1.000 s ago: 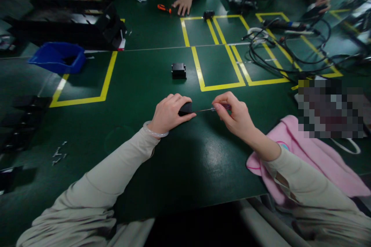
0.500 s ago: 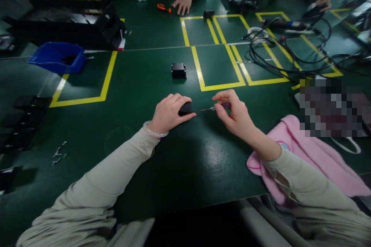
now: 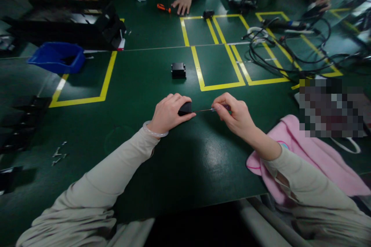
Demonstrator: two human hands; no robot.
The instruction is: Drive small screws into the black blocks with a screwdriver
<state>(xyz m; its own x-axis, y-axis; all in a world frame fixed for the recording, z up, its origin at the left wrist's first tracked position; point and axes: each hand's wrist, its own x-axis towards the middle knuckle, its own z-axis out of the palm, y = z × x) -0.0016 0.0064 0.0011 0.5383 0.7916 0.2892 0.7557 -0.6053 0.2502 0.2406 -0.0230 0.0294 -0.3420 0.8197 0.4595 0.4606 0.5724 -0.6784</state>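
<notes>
On the green table, my left hand (image 3: 171, 112) is wrapped over a small black block-like part (image 3: 185, 109), pressing it against the surface. My right hand (image 3: 234, 112) pinches the handle of a screwdriver (image 3: 204, 110), which lies almost level. The thin shaft points left and its tip meets the right end of the black part, by my left thumb. Exactly where the tip sits is too small to tell. Beyond my hands stands a similar black part (image 3: 178, 70) with shiny bits at its sides.
A blue bin (image 3: 58, 57) and several black parts (image 3: 24, 119) are at left, with loose screws (image 3: 59, 154) nearby. A pink cloth (image 3: 301, 158) lies beside my right forearm. Cables (image 3: 290, 61) tangle at right. A co-worker's hand (image 3: 183, 3) rests near an orange screwdriver (image 3: 164, 7).
My right hand's raised fingers have closed down onto the screwdriver's handle near the shaft. My left hand and the black part have stayed in place.
</notes>
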